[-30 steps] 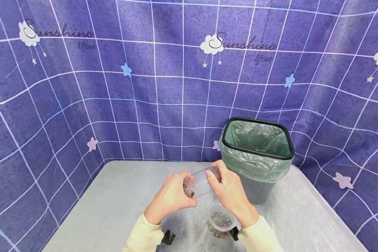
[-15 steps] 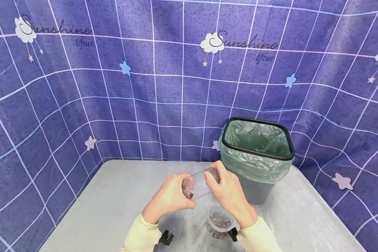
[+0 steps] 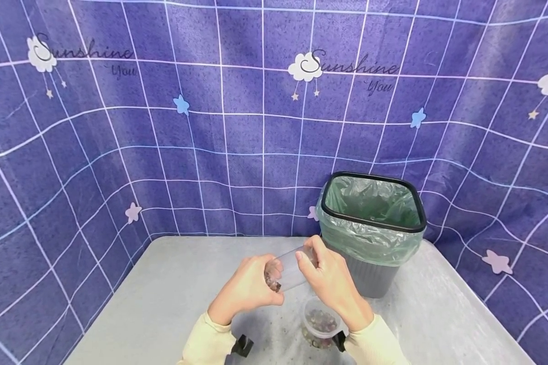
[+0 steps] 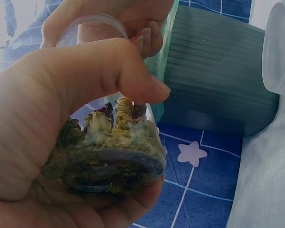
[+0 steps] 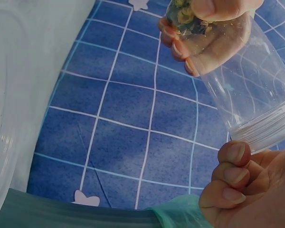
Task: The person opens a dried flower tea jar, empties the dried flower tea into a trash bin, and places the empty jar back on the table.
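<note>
A clear plastic jar (image 3: 292, 272) is held tilted above the table between both hands, its base toward the left. My left hand (image 3: 248, 285) grips the base end, thumb across the near side and fingers underneath. Dried flower pieces (image 4: 102, 122) and brownish-green bits are gathered at that end. At the other end, my right hand (image 3: 332, 276) holds the jar by its threaded mouth (image 5: 266, 126), fingers curled close to the rim. Below the right hand stands a round clear tub (image 3: 323, 333), with similar dried bits inside; the right forearm overlaps its edge.
A grey bin (image 3: 372, 274) with a green liner (image 3: 370, 243) and black rim stands at the back right, just beyond the right hand. Small crumbs dot the grey table (image 3: 178, 299) near the tub. A purple grid-patterned cloth (image 3: 246, 132) hangs behind and at both sides.
The head view has shifted slightly. Both hands keep their hold on the jar, which stays at almost the same place and tilt.
</note>
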Motion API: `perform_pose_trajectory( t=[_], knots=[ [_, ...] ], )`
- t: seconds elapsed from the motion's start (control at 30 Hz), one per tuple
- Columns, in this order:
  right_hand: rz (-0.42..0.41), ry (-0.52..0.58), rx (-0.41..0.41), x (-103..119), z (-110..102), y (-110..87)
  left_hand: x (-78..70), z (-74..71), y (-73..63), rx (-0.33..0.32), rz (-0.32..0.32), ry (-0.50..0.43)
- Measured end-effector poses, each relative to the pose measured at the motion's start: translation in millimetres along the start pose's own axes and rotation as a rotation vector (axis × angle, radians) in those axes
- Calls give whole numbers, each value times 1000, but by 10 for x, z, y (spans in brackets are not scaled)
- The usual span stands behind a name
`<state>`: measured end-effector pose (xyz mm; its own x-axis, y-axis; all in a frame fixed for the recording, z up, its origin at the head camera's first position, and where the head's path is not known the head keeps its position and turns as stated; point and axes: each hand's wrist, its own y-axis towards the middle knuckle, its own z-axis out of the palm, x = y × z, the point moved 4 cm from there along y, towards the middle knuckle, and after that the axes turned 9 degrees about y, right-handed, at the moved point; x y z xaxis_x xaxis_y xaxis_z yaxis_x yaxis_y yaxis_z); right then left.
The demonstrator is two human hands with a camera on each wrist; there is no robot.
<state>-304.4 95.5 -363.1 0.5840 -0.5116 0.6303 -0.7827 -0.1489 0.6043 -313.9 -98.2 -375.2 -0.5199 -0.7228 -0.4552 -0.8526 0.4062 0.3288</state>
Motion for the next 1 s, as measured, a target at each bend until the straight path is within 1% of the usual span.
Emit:
perform_pose_trajectory(
  t=[0.2,0.37,0.5,0.6,0.77,1.0],
  knots=[
    [-7,8,6,0,-5,31,14,2,28,8,2,-29],
    [-3,6,8,-6,10,20,26,17,25,21,14,-42],
    [-46,-4,14,7,10,-8,50,63,21,69,50,-129],
    [-91,-3,22,33,5,-11,67,77,12,97,57,-173],
    [-98,8,43,41,-6,2,66,63,12,74,41,-140],
    [-89,29,90,40,-25,21,64,54,6,62,25,-138]
  ],
)
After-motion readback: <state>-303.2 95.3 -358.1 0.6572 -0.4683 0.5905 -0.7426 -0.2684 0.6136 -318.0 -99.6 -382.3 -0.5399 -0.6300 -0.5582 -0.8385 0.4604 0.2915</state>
